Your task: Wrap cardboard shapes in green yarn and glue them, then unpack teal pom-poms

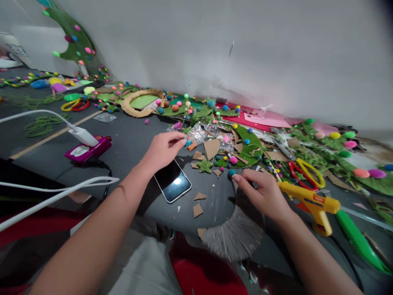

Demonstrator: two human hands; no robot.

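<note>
My left hand [164, 148] reaches over a smartphone [172, 180] lying face up and pinches a small blue pom-pom [188, 143] beside a clear plastic packet [198, 133]. My right hand [262, 192] presses a teal pom-pom [231, 173] with its fingertips onto the top of a curved ring wrapped in grey yarn [236, 233], which lies at the near edge of the dark table [135, 139]. Cardboard scraps [211, 148] and a small green yarn star [204, 165] lie between the two hands.
A yellow glue gun [311, 200] and red-and-yellow scissors [302, 171] lie right of my right hand. Green felt shapes with coloured pom-poms [190, 107] line the wall. A white charger [82, 136] on a magenta block and white cables [55, 196] lie to the left.
</note>
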